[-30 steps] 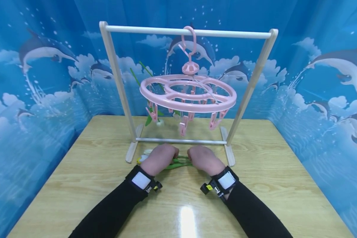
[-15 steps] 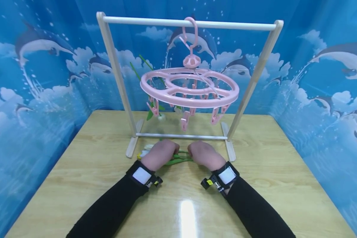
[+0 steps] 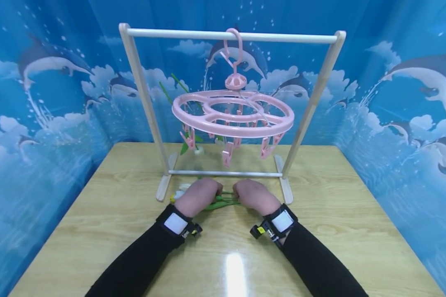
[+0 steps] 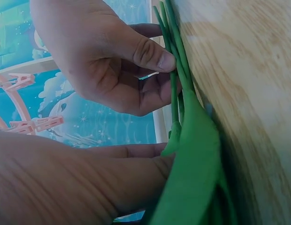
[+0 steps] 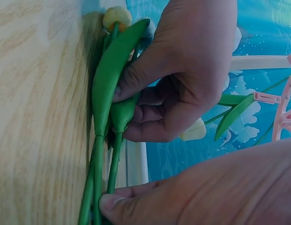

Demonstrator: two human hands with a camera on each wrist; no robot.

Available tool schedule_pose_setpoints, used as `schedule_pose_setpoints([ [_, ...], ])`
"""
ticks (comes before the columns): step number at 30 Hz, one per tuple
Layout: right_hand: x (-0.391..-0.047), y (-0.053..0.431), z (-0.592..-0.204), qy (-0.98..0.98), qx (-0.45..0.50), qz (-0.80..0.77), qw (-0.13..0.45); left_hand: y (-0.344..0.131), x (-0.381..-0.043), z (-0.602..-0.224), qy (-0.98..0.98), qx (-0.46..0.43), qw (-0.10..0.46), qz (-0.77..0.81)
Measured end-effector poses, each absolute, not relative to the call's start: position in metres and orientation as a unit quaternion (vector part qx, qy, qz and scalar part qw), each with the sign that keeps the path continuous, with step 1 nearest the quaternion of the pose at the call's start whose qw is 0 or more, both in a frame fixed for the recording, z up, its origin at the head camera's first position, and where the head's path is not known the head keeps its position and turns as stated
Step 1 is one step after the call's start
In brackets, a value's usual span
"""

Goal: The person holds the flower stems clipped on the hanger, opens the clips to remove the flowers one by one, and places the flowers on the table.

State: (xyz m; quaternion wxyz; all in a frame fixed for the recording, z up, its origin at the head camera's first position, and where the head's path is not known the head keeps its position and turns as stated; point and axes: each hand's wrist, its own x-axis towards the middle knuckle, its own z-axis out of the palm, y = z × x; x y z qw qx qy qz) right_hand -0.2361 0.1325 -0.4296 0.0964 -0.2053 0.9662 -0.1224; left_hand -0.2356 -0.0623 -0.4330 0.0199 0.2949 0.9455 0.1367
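Artificial tulips with green stems and leaves lie together on the table, their white and yellow heads toward the left. My left hand curls around the leafy part, its thumb on the leaves in the right wrist view. One yellowish head shows beyond that hand. Further along to the right, my right hand pinches a stem between thumb and fingertips. Other stems run close beside it in the left wrist view. In the head view both hands hide much of the bunch.
Behind the hands stands a wooden rack with a low crossbar. From its top rail hangs a pink round clip hanger with several clips. White tulips hang head-down from its left side. A dolphin-print curtain surrounds the table.
The head view tilts slightly and returns. Both hands stay almost in place on the tulips, and the hanger and rack look unchanged.
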Motion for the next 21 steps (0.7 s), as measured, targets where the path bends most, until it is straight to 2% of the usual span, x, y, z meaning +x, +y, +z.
schedule_pose_setpoints([
  [12,-0.228,0.131,-0.418,0.969,-0.221,-0.088,0.069,-0.066,-0.231,-0.421,0.948,0.300,0.004,0.110],
  [21,-0.210,0.126,-0.382,0.973,-0.199,-0.093,0.072,-0.065,-0.218,-0.387,0.960,0.266,-0.016,0.086],
])
